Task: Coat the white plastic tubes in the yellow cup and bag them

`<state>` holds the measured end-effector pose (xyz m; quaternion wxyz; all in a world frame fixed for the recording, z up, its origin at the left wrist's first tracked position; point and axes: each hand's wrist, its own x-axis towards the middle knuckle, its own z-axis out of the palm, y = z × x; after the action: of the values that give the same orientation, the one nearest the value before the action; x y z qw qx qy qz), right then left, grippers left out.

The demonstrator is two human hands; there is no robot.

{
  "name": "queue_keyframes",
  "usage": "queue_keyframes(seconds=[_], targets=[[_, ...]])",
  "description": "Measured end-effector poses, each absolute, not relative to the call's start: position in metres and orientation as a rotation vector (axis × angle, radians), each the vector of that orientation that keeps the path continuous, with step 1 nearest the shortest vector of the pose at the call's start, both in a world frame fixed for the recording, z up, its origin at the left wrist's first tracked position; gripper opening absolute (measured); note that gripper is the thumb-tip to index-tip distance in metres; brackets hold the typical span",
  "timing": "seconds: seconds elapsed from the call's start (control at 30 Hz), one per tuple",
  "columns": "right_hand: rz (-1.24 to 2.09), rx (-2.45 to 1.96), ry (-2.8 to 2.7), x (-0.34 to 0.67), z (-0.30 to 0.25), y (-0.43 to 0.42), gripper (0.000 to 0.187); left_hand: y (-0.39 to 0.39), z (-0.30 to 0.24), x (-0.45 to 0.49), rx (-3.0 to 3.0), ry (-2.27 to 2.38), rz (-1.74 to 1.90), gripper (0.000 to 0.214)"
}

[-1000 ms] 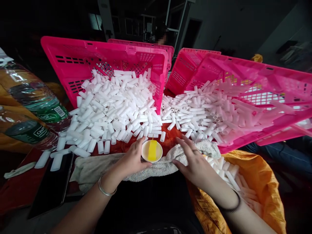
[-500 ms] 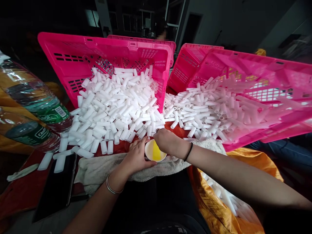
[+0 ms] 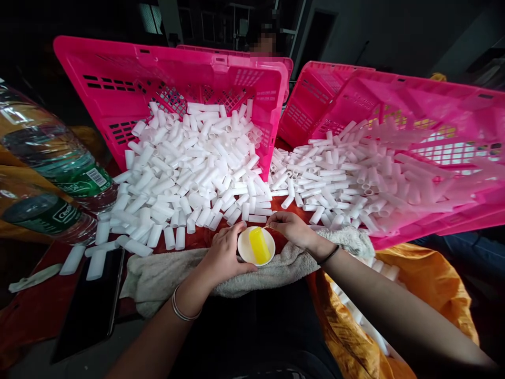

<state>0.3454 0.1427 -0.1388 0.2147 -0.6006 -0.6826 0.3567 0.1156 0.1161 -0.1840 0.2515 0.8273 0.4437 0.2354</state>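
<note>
Brought in from the towel [image 3: 158, 273] to the upper right rim of the white dish [image 3: 245, 247], lower centre of the frame: right hand [image 3: 291, 227], fingers pinching a thin stick [image 3: 269, 227], too small to name. Steadying the dish's left rim: left hand [image 3: 223, 255], fingers curled. Yellow piece [image 3: 259, 245] inside.

Red table [image 3: 199, 239] with towel [image 3: 158, 273], tubes [image 3: 189, 173], phone [image 3: 87, 305]

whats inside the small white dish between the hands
A yellow oblong piece lies inside the white dish, tilted across it. The dish floor beneath that piece is covered. The left hand holds the dish's side; the right hand sits at its far edge.
</note>
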Motion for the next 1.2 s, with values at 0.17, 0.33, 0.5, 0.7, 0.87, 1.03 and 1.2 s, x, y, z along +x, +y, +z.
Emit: queue_keyframes(seconds=[0.17, 0.33, 0.5, 0.7, 0.87, 1.03, 1.2], targets=[[1.033, -1.576, -1.915, 0.344, -0.141, 0.154, 0.013, 0.115, -0.185, 0.115, 2.295, 1.169, 0.616, 0.12], [0.944, -1.528, -2.069, 0.342, -0.139, 0.161, 0.017, 0.115, -0.184, 0.116, 2.313, 1.146, 0.597, 0.122], [0.7, -1.518, -2.318, 0.35, -0.138, 0.166, 0.023, 0.115, -0.184, 0.116, 2.327, 1.161, 0.589, 0.114], [0.68, -1.545, -2.297, 0.366, -0.134, 0.171, 0.019, 0.114, -0.184, 0.115, 2.33, 1.177, 0.618, 0.107], [0.57, -1.547, -2.191, 0.386, -0.118, 0.153, 0.02, 0.113, -0.18, 0.115, 2.325, 1.183, 0.569, 0.105], [0.615, -1.537, -2.375, 0.376, -0.103, 0.1, 0.024, 0.112, -0.177, 0.116, 2.301, 1.187, 0.563, 0.115], [0.681, -1.593, -2.325, 0.356, -0.1, 0.068, 0.021, 0.111, -0.179, 0.115, 2.292, 1.175, 0.63, 0.12]])
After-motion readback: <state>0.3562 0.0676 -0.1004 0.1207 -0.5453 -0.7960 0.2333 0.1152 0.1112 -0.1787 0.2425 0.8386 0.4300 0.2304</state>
